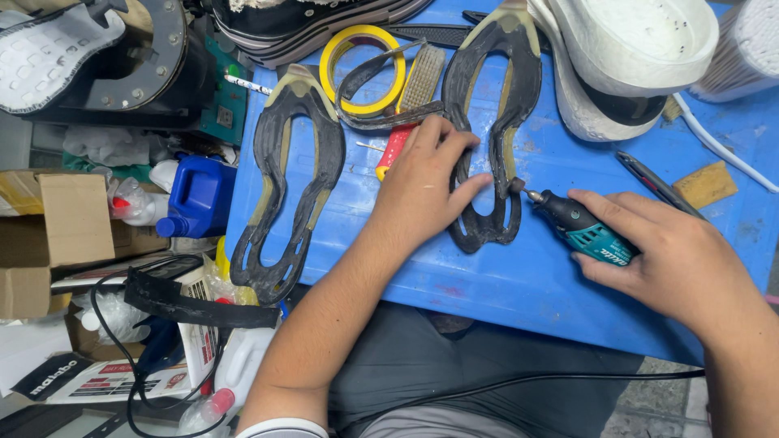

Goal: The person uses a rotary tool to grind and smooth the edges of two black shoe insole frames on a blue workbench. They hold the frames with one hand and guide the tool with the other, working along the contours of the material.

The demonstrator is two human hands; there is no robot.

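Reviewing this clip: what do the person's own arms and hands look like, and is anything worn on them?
Both forearms are bare. The left hand and right hand wear no gloves, rings or watch that I can see. A white sleeve edge shows at the left upper arm.

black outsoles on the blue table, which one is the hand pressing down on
The right-hand black outsole, under the left hand, with the rotary tool tip at its edge. The other outsole lies untouched to the left.

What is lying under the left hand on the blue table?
The left hand presses on a black shoe outsole and covers part of a red-handled brush. The covered parts cannot be seen.
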